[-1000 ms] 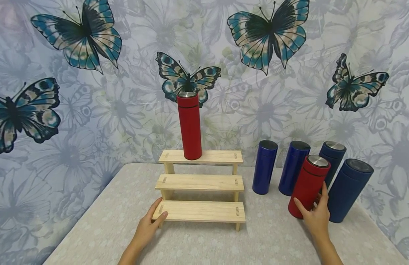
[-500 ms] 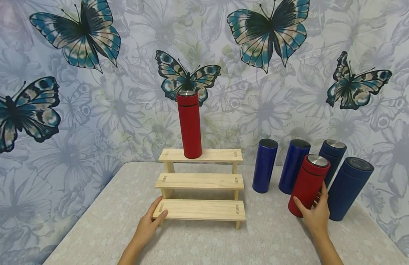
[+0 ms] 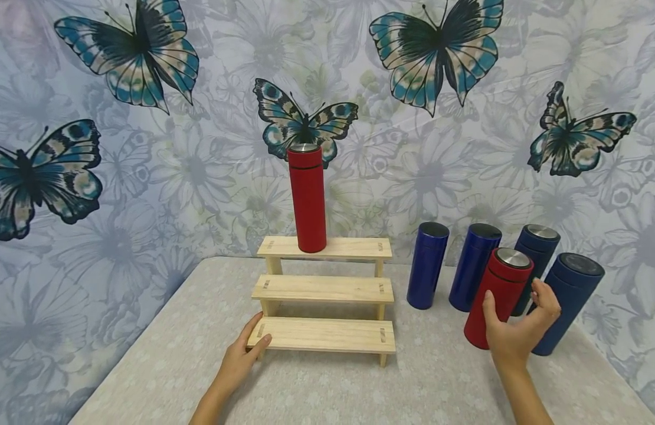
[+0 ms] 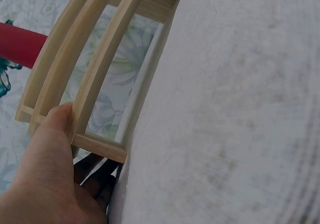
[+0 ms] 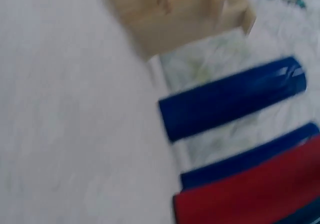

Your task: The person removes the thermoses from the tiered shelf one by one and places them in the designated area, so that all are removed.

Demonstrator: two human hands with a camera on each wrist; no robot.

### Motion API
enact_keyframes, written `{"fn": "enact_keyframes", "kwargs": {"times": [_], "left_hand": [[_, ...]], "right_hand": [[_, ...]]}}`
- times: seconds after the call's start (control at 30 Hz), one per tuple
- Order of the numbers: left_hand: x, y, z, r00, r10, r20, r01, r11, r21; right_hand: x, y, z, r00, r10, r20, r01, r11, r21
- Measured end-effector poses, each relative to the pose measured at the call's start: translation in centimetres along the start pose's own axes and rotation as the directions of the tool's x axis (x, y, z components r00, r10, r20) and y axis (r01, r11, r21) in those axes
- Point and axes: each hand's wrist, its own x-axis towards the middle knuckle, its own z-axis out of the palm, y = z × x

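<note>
A three-step wooden stand (image 3: 327, 335) is on the cloth-covered table; a red flask (image 3: 308, 206) with a steel-topped lid stands upright on its top step. My left hand (image 3: 241, 354) grips the left end of the bottom step, thumb on the upper face, which the left wrist view shows close up. At the right, a second red flask (image 3: 509, 289) stands on the table. My right hand (image 3: 514, 342) is beside this flask, thumb overlapping its front and fingers loosely bent away from its side. The right wrist view is blurred and leaves that hand out.
Two glossy blue flasks (image 3: 428, 265) (image 3: 474, 268) stand right of the stand. Behind and beside the right-hand red flask are two darker blue ones (image 3: 538, 248) (image 3: 572, 301). A butterfly-print backdrop (image 3: 210, 195) closes off the table's back.
My right hand has let go of the red flask on the table; its fingers have come off the flask's side towards the right. The left hand keeps its grip on the stand.
</note>
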Motion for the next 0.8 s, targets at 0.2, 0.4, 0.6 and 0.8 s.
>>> {"fn": "enact_keyframes", "kwargs": {"times": [0.2,0.4,0.6,0.8], "left_hand": [[0.0,0.1,0.0,1.0,0.007,-0.01,-0.007,1.0,0.001],[0.0,0.2,0.0,1.0,0.009,-0.001,-0.009,1.0,-0.003],[0.0,0.2,0.0,1.0,0.009,0.011,-0.009,1.0,0.0],[0.1,0.2,0.0,1.0,0.017,0.017,-0.017,1.0,0.001]], "right_hand": [[-0.3,-4.6,2.3,0.997,-0.054,0.062,0.045,0.99,0.134],[-2.0,-8.2,5.3,0.976,-0.108,0.189,0.052,0.96,0.276],[-4.0,-11.0,8.7,0.936,-0.117,0.332,-0.009,0.935,0.355],[-5.6,-12.2,13.2,0.897,-0.051,0.439,-0.135,0.914,0.383]]}}
